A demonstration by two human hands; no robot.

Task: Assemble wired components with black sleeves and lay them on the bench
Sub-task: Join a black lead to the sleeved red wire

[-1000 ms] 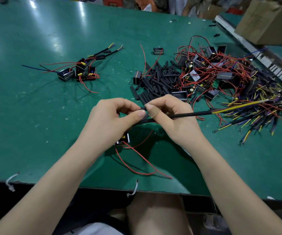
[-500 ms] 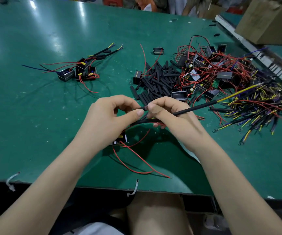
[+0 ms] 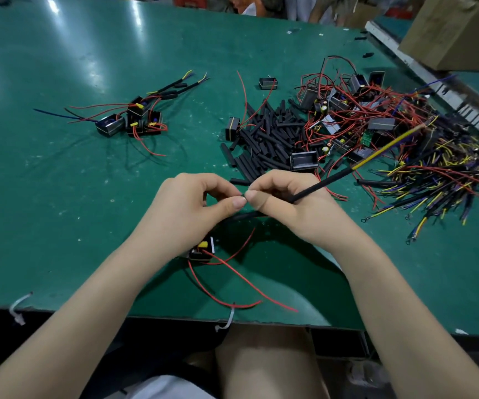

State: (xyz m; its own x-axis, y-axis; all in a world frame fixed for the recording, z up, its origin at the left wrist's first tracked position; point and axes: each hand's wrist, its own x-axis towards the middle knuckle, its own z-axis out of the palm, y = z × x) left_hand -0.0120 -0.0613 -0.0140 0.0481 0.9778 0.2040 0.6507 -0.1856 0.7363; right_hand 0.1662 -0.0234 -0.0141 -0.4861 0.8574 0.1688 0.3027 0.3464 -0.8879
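Observation:
My left hand [image 3: 192, 208] and my right hand [image 3: 293, 203] meet thumb to thumb over the green bench [image 3: 59, 197]. The right hand pinches a black-sheathed cable [image 3: 318, 184] whose yellow wire end [image 3: 388, 146] points up to the right. The left hand pinches the cable's near tip. A short black sleeve [image 3: 244, 216] lies across under both hands. Below my left palm hangs a small black component [image 3: 203, 250] with a yellow tab and red wires [image 3: 244, 283] trailing toward the bench edge.
A group of assembled components [image 3: 134, 119] lies at the left. A heap of loose black sleeves [image 3: 267, 136] sits ahead, with a tangle of red-wired components [image 3: 344, 110] and yellow-tipped cables [image 3: 434, 180] at the right. A cardboard box [image 3: 457, 30] stands far right.
The cable in my right hand has swung from nearly level to pointing up and right. Both hands have moved slightly away from me, still pinching at the same spot.

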